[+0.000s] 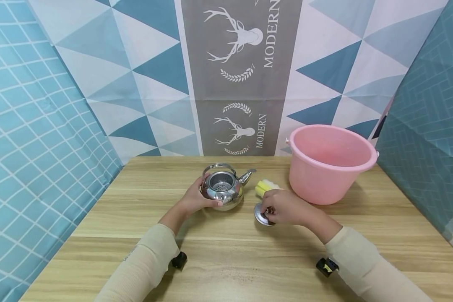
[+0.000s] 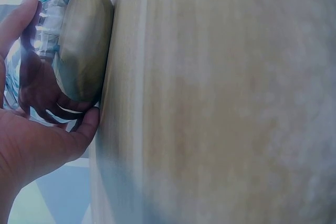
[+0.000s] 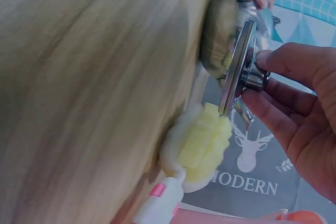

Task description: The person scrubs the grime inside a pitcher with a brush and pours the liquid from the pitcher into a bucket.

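Upright, kettle [image 1: 222, 191] standing open-topped, spout aiming right toward sponge [image 1: 264, 187]. Left hand [image 1: 194, 197] cupping its side; right hand [image 1: 285, 206] pinching lid [image 1: 262, 216] just beside.

I see kettle [image 1: 222, 191] on table [image 1: 226, 251], centre. Lid [image 1: 263, 216] lies right of kettle, nearer me. Sponge brush [image 1: 264, 187] behind lid, between kettle and bucket [image 1: 330, 163]. Bucket stands at table's far right.
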`<action>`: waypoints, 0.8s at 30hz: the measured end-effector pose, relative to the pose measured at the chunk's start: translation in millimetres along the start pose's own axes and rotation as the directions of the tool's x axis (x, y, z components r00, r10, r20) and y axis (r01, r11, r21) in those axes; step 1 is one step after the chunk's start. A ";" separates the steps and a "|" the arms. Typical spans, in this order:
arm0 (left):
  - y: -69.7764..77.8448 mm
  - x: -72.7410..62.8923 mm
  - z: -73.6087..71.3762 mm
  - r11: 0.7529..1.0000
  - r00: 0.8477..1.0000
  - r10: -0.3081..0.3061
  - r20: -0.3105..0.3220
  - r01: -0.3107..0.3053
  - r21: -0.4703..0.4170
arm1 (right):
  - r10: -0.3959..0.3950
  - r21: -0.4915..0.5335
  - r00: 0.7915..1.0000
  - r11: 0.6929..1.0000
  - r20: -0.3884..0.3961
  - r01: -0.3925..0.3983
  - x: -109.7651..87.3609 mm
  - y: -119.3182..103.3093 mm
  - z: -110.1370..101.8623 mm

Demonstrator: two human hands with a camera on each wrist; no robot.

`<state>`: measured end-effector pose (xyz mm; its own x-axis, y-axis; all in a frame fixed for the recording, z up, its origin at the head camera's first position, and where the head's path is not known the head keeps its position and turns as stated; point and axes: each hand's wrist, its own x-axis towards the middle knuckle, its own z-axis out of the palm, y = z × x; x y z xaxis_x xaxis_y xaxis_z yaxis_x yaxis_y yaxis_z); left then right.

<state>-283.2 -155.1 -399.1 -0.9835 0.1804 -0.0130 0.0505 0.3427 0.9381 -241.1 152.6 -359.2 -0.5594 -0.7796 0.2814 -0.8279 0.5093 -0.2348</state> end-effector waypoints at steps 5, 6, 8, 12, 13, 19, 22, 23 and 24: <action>-0.8 -0.2 -0.2 1.000 1.000 0.012 0.001 -0.012 -0.003 | -0.014 0.012 0.999 1.000 0.044 0.013 1.0 -0.1 7.4; -0.7 -0.3 -0.2 1.000 1.000 0.012 0.001 -0.012 -0.003 | -0.014 0.018 0.998 1.000 0.053 0.014 1.0 -0.5 8.3; -0.4 -0.5 -0.1 1.000 1.000 0.010 0.001 -0.010 -0.001 | -0.015 0.022 0.998 1.000 0.068 0.014 1.2 -1.0 10.2; -0.2 -0.4 0.0 1.000 1.000 0.008 0.003 -0.008 -0.001 | -0.023 0.034 0.996 0.999 0.086 0.020 1.1 -1.8 12.7; -0.3 -0.5 0.1 1.000 1.000 0.009 0.004 -0.009 -0.001 | -0.023 0.036 0.996 0.999 0.090 0.020 1.2 -2.0 13.2; -0.1 -1.3 -0.1 1.000 1.000 -0.004 -0.001 0.004 0.002 | -0.047 0.026 0.994 0.999 0.100 0.045 1.4 -0.7 17.9; -0.6 -0.8 -0.1 1.000 1.000 -0.001 0.001 0.001 -0.001 | -0.058 0.019 0.993 0.998 0.101 0.056 1.4 0.2 19.9; -0.9 -0.7 0.0 1.000 1.000 0.002 0.002 -0.002 -0.003 | -0.058 0.015 0.993 0.998 0.101 0.057 1.4 0.4 20.5; -1.2 -0.5 0.2 1.000 1.000 0.004 0.001 -0.004 -0.007 | -0.059 0.015 0.993 0.998 0.100 0.058 1.5 0.8 20.9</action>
<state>-282.7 -155.4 -400.2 -0.9831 0.1830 -0.0096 0.0532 0.3352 0.9407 -241.8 144.2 -378.5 -0.5027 -0.8409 0.2007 -0.8583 0.4577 -0.2321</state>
